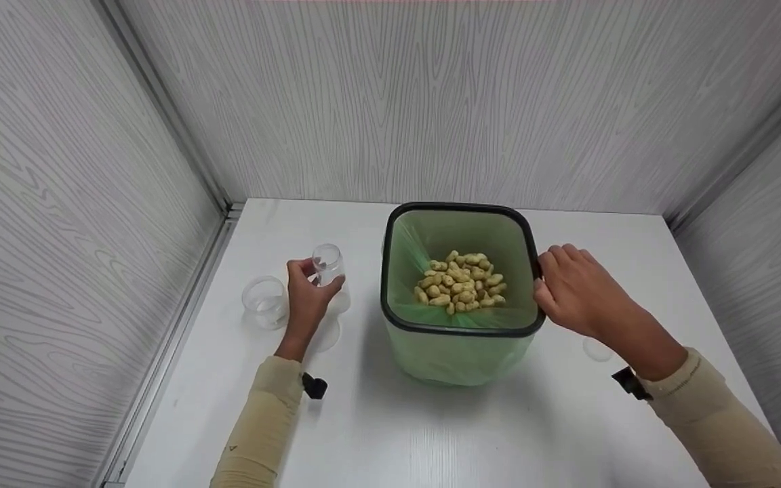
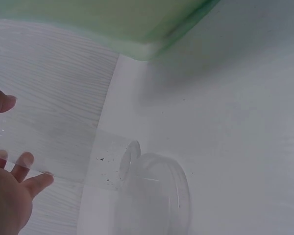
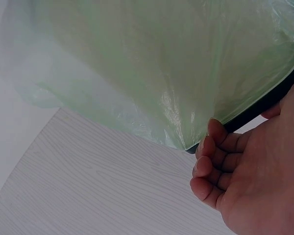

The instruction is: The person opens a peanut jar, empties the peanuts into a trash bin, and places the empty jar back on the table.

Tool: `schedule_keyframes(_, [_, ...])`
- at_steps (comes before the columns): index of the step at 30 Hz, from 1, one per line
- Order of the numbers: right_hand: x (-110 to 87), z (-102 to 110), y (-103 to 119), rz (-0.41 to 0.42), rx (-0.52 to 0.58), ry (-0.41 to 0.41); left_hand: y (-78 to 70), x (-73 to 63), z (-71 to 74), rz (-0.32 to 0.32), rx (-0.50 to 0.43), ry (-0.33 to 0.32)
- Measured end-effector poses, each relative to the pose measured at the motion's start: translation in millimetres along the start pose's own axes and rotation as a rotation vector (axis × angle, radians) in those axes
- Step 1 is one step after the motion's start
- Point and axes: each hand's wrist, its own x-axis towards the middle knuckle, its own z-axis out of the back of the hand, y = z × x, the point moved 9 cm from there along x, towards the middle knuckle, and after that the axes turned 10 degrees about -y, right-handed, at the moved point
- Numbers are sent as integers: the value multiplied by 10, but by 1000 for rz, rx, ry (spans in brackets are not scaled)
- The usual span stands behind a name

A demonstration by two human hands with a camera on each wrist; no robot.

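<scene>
My left hand (image 1: 308,295) holds a clear, tall plastic jar (image 1: 328,260) upright at the table's left side, thumb on one side and fingers on the other. The left wrist view shows the see-through jar wall (image 2: 88,156) with a few dark specks on it. My right hand (image 1: 577,291) grips the black rim of a square bin (image 1: 458,332) at its right side. A green bag lines the bin and hangs over its outside. Inside lies a heap of unshelled peanuts (image 1: 462,281). Curled fingertips (image 3: 203,166) show by the rim in the right wrist view.
A wider clear round container (image 1: 266,303) stands just left of my left hand. One thin clear disc (image 1: 327,336) lies near the left wrist, another (image 1: 596,349) under the right wrist. Wood-grain panels (image 1: 390,102) enclose the white table (image 1: 431,440) at the back and sides.
</scene>
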Motion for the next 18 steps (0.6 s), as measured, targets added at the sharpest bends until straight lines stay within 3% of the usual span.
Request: schedule_keyframes(18, [-11, 15, 8, 6, 2, -13, 40, -22, -20, 12, -4, 28])
